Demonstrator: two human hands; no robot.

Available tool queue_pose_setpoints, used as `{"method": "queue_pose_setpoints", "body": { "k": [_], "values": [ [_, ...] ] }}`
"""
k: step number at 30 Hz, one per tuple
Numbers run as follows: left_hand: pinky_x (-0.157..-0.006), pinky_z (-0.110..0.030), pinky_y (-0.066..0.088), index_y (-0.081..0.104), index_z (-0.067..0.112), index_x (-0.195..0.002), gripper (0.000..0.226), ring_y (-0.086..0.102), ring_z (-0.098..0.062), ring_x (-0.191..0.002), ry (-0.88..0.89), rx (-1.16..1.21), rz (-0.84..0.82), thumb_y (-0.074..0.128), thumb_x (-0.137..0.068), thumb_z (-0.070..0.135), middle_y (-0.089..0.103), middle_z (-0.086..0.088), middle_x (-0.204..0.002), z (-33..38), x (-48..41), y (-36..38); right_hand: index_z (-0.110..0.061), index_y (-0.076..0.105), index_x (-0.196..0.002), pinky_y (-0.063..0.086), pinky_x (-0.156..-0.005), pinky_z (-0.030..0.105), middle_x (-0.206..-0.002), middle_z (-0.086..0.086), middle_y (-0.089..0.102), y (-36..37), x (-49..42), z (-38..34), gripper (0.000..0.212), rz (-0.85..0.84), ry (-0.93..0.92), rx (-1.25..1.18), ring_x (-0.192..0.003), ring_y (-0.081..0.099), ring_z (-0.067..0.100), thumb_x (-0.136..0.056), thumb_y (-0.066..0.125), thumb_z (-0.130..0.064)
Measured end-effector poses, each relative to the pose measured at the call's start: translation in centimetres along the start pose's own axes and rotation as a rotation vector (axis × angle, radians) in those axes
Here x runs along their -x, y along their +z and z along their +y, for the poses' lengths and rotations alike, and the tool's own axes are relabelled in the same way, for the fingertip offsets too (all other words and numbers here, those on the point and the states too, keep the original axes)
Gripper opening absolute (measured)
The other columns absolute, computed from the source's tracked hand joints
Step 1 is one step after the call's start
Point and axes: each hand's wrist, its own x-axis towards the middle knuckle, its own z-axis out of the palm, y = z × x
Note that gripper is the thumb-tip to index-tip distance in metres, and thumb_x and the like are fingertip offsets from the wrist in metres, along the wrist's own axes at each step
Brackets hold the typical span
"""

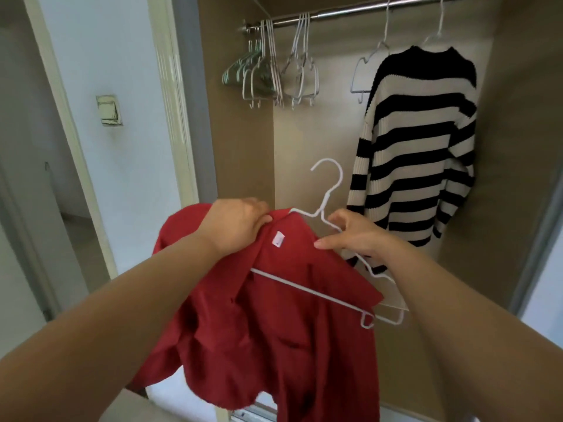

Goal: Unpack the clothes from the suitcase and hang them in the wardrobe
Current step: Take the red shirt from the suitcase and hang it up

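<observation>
- Your left hand [236, 225] is gripping the red shirt [274, 330] at the collar, its fingers [259, 208] curling tight round a bunch of cloth just beside the label.
- Your right hand [353, 236] is holding the white hanger [326, 197] by its right shoulder, thumb and fingers closing round the wire. The hook is pointing up toward the wardrobe.
- The shirt is hanging in front of the open wardrobe, well below the rail [380, 7]. The hanger's left shoulder is going under the cloth by the collar, while its right shoulder is showing bare, so the shirt looks only half on.
- The cloth is looking thin, soft and limp, folding and sagging under its own weight. You are probably handling something light that gives no support and may slide off smooth wire.
- The hanger is looking stiff, thin and light, and it is likely tipping toward whichever side carries the cloth.
- For the next hold, the collar and shoulder seam seem the best places on the shirt. Once both shoulders are seated, the neck under the hook seems the best place on the hanger.
- A striped sweater [420, 141] is hanging at the right of the rail and spare hangers [265, 74] are bunching at the left, with a bare stretch between them.
- The suitcase is not showing in this view.
</observation>
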Motion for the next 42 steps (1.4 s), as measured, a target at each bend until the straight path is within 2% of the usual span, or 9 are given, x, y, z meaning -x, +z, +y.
{"method": "queue_pose_setpoints", "body": {
  "k": [9, 15, 17, 22, 26, 28, 33, 35, 42],
  "values": [
    [-0.065, -0.030, 0.035, 0.061, 0.016, -0.103, 0.030, 0.063, -0.031, -0.096, 0.010, -0.350, -0.090, 0.038, -0.098, 0.033, 0.067, -0.008, -0.101, -1.3, -4.5, -4.6, -0.022, 0.052, -0.092, 0.048, -0.071, 0.031, -0.088, -0.007, 0.057, 3.7, 0.9, 2.1, 0.025, 0.601, -0.023, 0.045, -0.082, 0.057, 0.016, -0.081, 0.069, -0.035],
    [-0.068, -0.035, 0.043, 0.064, 0.017, -0.097, 0.031, 0.063, -0.033, -0.092, -0.032, -0.331, 0.053, 0.040, -0.096, 0.036, 0.068, -0.007, -0.096, -4.5, -4.7, -7.5, -0.011, 0.062, -0.058, 0.046, -0.055, 0.032, -0.057, 0.012, 0.062, 8.5, 1.2, 1.5, 0.031, 0.308, -0.163, -0.200, -0.052, 0.052, 0.013, -0.086, 0.062, -0.026],
    [-0.068, -0.035, 0.042, 0.064, 0.017, -0.100, 0.030, 0.062, -0.033, -0.094, -0.056, -0.317, 0.082, 0.040, -0.096, 0.035, 0.067, -0.008, -0.098, -5.4, -4.3, -8.8, -0.017, 0.074, -0.083, 0.053, -0.074, 0.030, -0.080, 0.001, 0.072, 9.9, 0.8, 1.6, 0.011, 0.262, -0.135, -0.233, -0.073, 0.064, 0.012, -0.085, 0.063, -0.020],
    [-0.079, -0.041, 0.046, 0.064, 0.016, -0.107, 0.031, 0.059, -0.036, -0.102, -0.181, -0.194, 0.117, 0.042, -0.096, 0.035, 0.068, -0.011, -0.106, -7.1, -3.0, -11.3, -0.021, 0.027, -0.146, 0.039, -0.092, 0.017, -0.124, -0.009, 0.046, 12.8, 0.8, 0.4, 0.082, -0.033, -0.005, -0.406, -0.119, 0.050, 0.015, -0.079, 0.075, -0.017],
    [-0.082, -0.040, 0.046, 0.065, 0.018, -0.110, 0.036, 0.059, -0.035, -0.102, -0.185, -0.089, 0.066, 0.041, -0.095, 0.040, 0.069, -0.009, -0.107, -8.7, -1.0, -13.1, -0.017, 0.068, -0.089, 0.046, -0.075, 0.024, -0.074, -0.002, 0.063, 13.9, -1.0, -0.1, 0.013, -0.013, 0.042, -0.472, -0.076, 0.059, 0.017, -0.084, 0.066, -0.005],
    [-0.082, -0.041, 0.048, 0.066, 0.019, -0.108, 0.042, 0.060, -0.033, -0.100, -0.198, -0.062, 0.013, 0.037, -0.091, 0.044, 0.070, -0.006, -0.105, -9.6, 0.4, -13.8, -0.019, 0.063, -0.072, 0.043, -0.069, 0.023, -0.075, 0.001, 0.061, 13.2, -1.8, -0.2, 0.022, 0.058, 0.020, -0.467, -0.070, 0.053, 0.011, -0.089, 0.058, -0.006],
    [-0.086, -0.041, 0.048, 0.067, 0.016, -0.105, 0.034, 0.061, -0.027, -0.095, -0.269, 0.066, -0.029, 0.044, -0.095, 0.039, 0.070, -0.005, -0.099, -10.3, 1.5, -13.6, -0.018, 0.042, -0.132, 0.045, -0.091, 0.018, -0.127, 0.002, 0.052, 14.2, -1.2, -1.5, 0.060, -0.311, -0.094, -0.619, -0.114, 0.052, 0.012, -0.082, 0.066, 0.005],
    [-0.088, -0.039, 0.047, 0.068, 0.014, -0.102, 0.025, 0.062, -0.025, -0.094, -0.265, 0.180, 0.021, 0.049, -0.096, 0.028, 0.070, -0.005, -0.095, -10.2, 1.1, -13.4, -0.008, 0.047, -0.131, 0.047, -0.083, 0.012, -0.117, 0.004, 0.060, 16.5, -0.7, -1.7, 0.049, -0.380, -0.091, -0.523, -0.099, 0.059, 0.000, -0.086, 0.061, 0.004],
    [-0.086, -0.035, 0.048, 0.069, 0.023, -0.099, 0.022, 0.063, -0.019, -0.086, -0.272, 0.256, -0.087, 0.053, -0.092, 0.036, 0.070, 0.000, -0.089, -12.2, 2.5, -14.6, -0.004, 0.064, -0.109, 0.049, -0.063, 0.014, -0.086, -0.001, 0.065, 12.4, -2.0, -1.1, 0.024, 0.012, 0.050, -0.773, -0.059, 0.062, -0.004, -0.097, 0.048, -0.016]
  ]
}}
